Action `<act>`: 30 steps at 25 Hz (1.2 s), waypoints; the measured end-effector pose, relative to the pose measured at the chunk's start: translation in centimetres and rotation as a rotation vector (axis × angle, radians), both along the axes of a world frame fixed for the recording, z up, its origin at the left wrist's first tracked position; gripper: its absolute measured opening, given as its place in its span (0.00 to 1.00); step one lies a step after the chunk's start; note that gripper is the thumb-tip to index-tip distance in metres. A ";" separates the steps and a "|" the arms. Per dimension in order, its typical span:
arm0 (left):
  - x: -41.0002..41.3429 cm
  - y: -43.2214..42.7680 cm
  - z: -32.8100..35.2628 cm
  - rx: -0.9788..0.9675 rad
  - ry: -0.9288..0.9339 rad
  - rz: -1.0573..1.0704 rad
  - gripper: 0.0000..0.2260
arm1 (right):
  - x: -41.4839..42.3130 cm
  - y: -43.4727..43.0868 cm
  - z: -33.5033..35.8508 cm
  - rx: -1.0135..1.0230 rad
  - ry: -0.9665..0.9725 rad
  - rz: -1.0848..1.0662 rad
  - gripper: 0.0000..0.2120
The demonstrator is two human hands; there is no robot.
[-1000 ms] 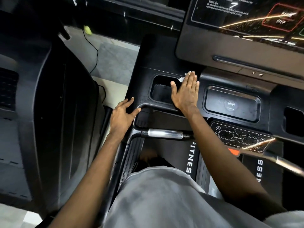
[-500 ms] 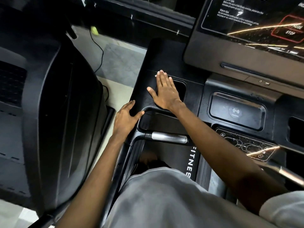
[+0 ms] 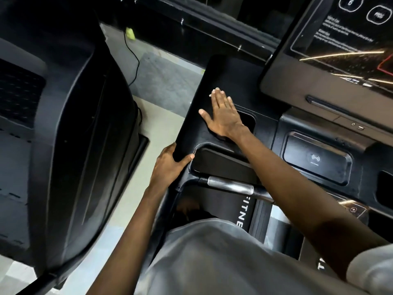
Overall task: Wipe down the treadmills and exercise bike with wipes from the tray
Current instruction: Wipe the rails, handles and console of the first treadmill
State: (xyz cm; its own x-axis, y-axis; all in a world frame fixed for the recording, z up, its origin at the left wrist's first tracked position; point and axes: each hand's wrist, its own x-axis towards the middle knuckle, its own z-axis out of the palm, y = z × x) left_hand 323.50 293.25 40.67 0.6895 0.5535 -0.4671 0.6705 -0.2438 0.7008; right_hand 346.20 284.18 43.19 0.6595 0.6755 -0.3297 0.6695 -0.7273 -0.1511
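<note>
Between two gym machines, seen from above by a person in a soft grey shirt [image 3: 212,258]. On the left bulks the smooth, curved black plastic housing of a neighbouring machine [image 3: 74,145], with a ribbed vent panel at its far left. On the right is the matte black plastic treadmill console [image 3: 214,77], a broad slab with rounded corners and a finely grained surface. Above it tilts a glossy dark rectangular display screen [image 3: 340,39], streaked with reflected light and printed with small white text. Pale smooth floor [image 3: 161,124] shows in the gap between the machines, crossed by a thin black cable [image 3: 136,60].

Set into the console is a shiny rounded-rectangle charging pad [image 3: 314,160] marked with a wireless symbol. Below the console runs a brushed silver metal handlebar grip [image 3: 230,185], cylindrical with a dull sheen. A deep square cup recess [image 3: 247,120] sits just beside the right wrist.

The right hand [image 3: 223,116] lies flat on the console's left wing, fingers straight and together, thumb spread wide, palm pressing down. The left hand [image 3: 170,165] grips the console's near left corner, thumb on top and fingers wrapped round the edge. No wipe shows plainly; a tiny pale sliver [image 3: 210,95] at the right fingertips may be it, but I cannot tell
</note>
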 end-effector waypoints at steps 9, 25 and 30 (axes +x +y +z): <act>-2.1 1.0 -0.2 -0.148 -0.045 0.002 0.30 | -6.0 3.1 -0.6 -0.225 0.009 0.380 0.41; -1.9 1.3 -1.2 -0.177 -0.095 -0.029 0.32 | -4.9 5.8 -1.3 -0.305 -0.026 0.307 0.42; -0.6 1.1 -1.0 -0.097 -0.099 -0.083 0.36 | -1.6 4.1 -0.3 -0.135 -0.078 -0.007 0.38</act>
